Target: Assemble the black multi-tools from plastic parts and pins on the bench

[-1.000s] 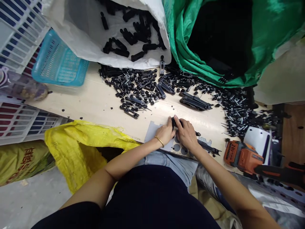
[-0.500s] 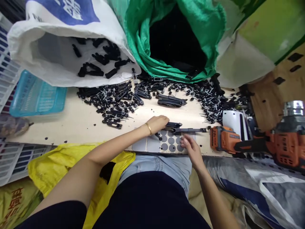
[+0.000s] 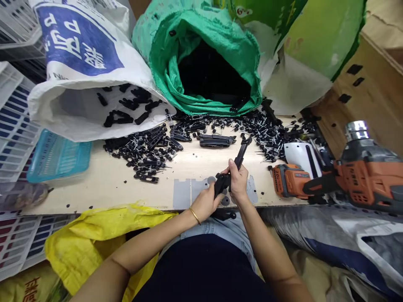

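My right hand (image 3: 238, 180) is closed around a long black arm with a forked, jaw-like end (image 3: 242, 153), which points up and away from me. My left hand (image 3: 204, 204) grips a chunky black plastic piece (image 3: 222, 184) that meets the arm between my hands. Whether the two are joined I cannot tell. Another black part (image 3: 224, 215) shows below my hands at the bench's front edge. Under my hands lie grey sheets (image 3: 181, 194) with round patches, partly covered. Beyond them rests a stack of long black parts (image 3: 217, 140).
Heaps of black pieces and metal pins (image 3: 147, 147) line the bench's back. Behind them stand a white sack (image 3: 85, 79) and a green sack (image 3: 201, 42). An orange cordless power tool (image 3: 362, 172) lies right, a blue basket (image 3: 59, 155) left. A yellow bag (image 3: 85, 230) hangs in front.
The long black arm has been lifted off the bench into my right hand, its forked end now pointing away. My left hand has drawn back toward me with a black piece. The view has shifted.
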Tool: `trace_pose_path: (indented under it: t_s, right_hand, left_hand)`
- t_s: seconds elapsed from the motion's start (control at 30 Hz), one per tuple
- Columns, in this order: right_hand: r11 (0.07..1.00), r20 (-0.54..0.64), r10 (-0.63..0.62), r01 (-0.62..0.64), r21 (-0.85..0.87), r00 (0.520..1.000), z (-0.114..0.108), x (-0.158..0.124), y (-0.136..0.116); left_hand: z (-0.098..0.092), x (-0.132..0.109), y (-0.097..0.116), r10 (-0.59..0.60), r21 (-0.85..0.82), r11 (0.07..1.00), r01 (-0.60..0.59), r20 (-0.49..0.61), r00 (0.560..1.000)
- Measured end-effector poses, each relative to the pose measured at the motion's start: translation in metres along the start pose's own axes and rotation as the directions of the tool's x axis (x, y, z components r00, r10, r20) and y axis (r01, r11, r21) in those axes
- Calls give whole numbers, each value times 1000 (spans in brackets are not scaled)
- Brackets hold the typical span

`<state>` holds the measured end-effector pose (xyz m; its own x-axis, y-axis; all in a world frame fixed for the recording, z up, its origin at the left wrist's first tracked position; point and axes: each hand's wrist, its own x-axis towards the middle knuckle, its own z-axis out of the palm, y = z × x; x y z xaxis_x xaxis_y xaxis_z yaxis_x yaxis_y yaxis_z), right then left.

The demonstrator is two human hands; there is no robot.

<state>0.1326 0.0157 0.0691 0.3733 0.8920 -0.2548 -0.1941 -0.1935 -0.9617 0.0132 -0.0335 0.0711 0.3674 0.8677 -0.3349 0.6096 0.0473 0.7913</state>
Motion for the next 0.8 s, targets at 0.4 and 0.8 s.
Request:
trace_pose_path:
  t_s: [0.4, 0.8]
  right_hand:
    - [987, 6, -110, 110, -116, 994, 2, -34, -7]
    - [997, 67, 80, -79, -17, 995, 12, -27, -23]
  left_hand:
    - [-5, 3, 6, -98, -842, 476, 254, 236, 967]
    - [-6, 10, 10, -24, -842, 481, 242, 263, 964]
